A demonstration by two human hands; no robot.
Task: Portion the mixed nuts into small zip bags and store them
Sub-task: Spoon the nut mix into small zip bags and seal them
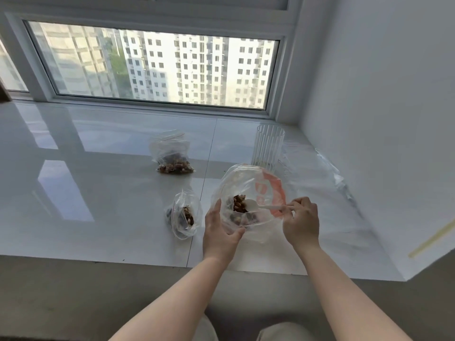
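Observation:
A large clear plastic bag [248, 183] with orange print stands open on the white sill, with mixed nuts [240, 203] at its bottom. My left hand [221, 232] grips the bag's near left side. My right hand [301, 221] pinches the handle of a white plastic spoon [258, 206] whose bowl reaches into the bag beside the nuts. Just left of the large bag lies a small zip bag [183, 215] holding nuts. Another small zip bag [173, 156] with nuts rests farther back.
A clear ribbed cup [268, 147] stands behind the large bag. Crumpled clear plastic [327, 168] lies along the right wall. The glossy white sill [98, 180] stretches left, bounded by a window [152, 65] at the back and its front edge near my arms.

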